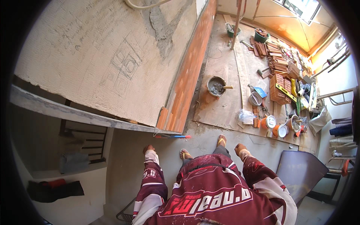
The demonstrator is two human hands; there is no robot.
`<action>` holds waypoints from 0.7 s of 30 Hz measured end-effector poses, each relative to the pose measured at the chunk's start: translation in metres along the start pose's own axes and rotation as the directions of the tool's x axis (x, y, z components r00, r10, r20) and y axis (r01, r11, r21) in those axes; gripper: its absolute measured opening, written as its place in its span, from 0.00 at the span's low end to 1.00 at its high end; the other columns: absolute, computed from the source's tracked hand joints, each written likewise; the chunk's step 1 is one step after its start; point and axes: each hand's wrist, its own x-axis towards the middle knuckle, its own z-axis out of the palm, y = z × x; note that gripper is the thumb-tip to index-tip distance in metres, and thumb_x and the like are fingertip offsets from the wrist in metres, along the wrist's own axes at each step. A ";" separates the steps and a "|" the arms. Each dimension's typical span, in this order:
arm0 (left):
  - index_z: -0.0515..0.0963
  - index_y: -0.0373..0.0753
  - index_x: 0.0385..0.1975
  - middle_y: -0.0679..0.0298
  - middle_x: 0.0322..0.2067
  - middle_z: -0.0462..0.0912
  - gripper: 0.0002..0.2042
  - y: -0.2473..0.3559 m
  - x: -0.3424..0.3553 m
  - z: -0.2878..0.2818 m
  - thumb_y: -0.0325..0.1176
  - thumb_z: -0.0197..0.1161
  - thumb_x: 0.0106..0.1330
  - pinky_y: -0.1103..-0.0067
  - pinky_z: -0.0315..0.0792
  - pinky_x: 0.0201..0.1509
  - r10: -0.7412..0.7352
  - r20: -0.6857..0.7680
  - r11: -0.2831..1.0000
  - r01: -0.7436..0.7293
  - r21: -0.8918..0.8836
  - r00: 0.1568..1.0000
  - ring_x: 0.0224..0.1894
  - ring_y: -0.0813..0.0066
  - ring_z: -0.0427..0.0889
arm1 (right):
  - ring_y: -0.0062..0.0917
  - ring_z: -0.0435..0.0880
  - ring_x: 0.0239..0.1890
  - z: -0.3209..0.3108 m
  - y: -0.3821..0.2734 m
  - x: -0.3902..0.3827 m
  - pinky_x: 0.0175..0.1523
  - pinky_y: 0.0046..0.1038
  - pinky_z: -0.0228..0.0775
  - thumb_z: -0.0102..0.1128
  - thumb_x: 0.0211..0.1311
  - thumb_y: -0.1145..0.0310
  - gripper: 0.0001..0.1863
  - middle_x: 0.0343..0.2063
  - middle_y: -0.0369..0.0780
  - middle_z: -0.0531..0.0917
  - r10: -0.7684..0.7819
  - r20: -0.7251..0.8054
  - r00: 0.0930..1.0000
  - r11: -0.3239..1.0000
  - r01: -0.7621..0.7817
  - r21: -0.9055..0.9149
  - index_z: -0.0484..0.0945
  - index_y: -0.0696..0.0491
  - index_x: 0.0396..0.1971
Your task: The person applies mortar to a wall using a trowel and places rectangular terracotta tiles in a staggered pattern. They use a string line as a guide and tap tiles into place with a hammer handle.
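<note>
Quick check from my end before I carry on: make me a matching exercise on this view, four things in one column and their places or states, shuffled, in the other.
Things:
1. Left hand
2. Right hand
3. Bucket of grey mix
4. Yellow spirit level

Places or states:
A. At the stack of orange bricks
B. Left of both sandalled feet
C. With a wooden handle jutting past the rim
D. Right of both sandalled feet

Pairs: 1-B, 2-D, 3-C, 4-A
</note>
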 end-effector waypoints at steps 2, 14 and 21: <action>0.78 0.39 0.39 0.62 0.36 0.81 0.11 -0.019 0.001 0.005 0.36 0.59 0.61 0.75 0.69 0.19 -0.020 0.000 1.000 0.020 -0.005 1.000 0.32 0.70 0.81 | 0.43 0.81 0.46 -0.001 0.004 -0.009 0.54 0.36 0.72 0.59 0.53 0.60 0.14 0.39 0.49 0.83 0.023 -0.074 0.997 0.996 -0.016 0.088 0.83 0.52 0.36; 0.83 0.38 0.37 0.51 0.34 0.84 0.16 -0.138 -0.063 0.052 0.38 0.68 0.49 0.72 0.76 0.48 0.219 0.392 0.541 -0.445 0.713 0.894 0.37 0.60 0.84 | 0.38 0.84 0.38 0.032 0.049 -0.030 0.46 0.32 0.74 0.62 0.52 0.63 0.13 0.32 0.46 0.85 0.021 -0.191 0.981 0.931 0.051 0.362 0.81 0.54 0.35; 0.83 0.40 0.35 0.53 0.37 0.84 0.17 -0.155 -0.108 0.108 0.43 0.67 0.49 0.69 0.74 0.51 0.218 0.302 0.660 -0.368 0.655 0.928 0.43 0.56 0.82 | 0.41 0.82 0.45 -0.017 0.175 0.009 0.52 0.35 0.72 0.62 0.52 0.60 0.14 0.37 0.46 0.84 0.155 0.065 0.986 0.969 -0.164 0.185 0.83 0.51 0.36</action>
